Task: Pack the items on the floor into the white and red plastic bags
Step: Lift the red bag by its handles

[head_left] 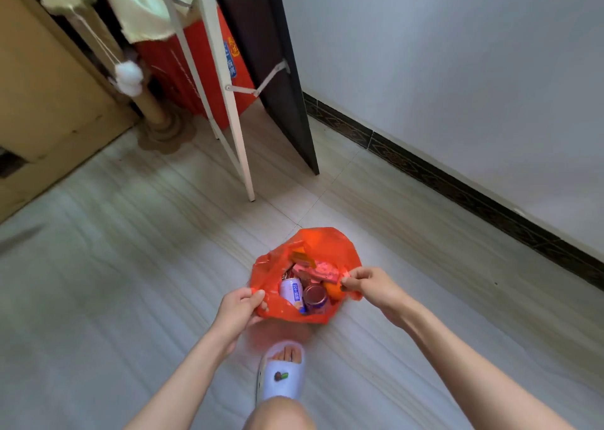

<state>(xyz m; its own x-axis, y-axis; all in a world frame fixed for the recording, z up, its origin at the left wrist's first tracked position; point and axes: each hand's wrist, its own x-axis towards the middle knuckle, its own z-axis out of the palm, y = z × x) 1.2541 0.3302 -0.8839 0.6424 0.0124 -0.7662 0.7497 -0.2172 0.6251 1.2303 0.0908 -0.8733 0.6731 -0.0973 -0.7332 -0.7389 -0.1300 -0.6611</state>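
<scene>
A red plastic bag (322,244) stands on the tiled floor, its mouth held wide. My left hand (240,308) pinches the bag's left rim. My right hand (367,284) pinches the right rim. Inside lie a white drink can (291,291), a purple can (315,298), a pink packet (322,272) and an orange fruit (334,292). No white bag is in view.
My foot in a white slipper (283,372) rests just below the bag. A white folding frame (228,102), a dark board (277,69) and a red box (196,66) stand behind. A cardboard scratching post (157,109) is at left; the wall runs along the right.
</scene>
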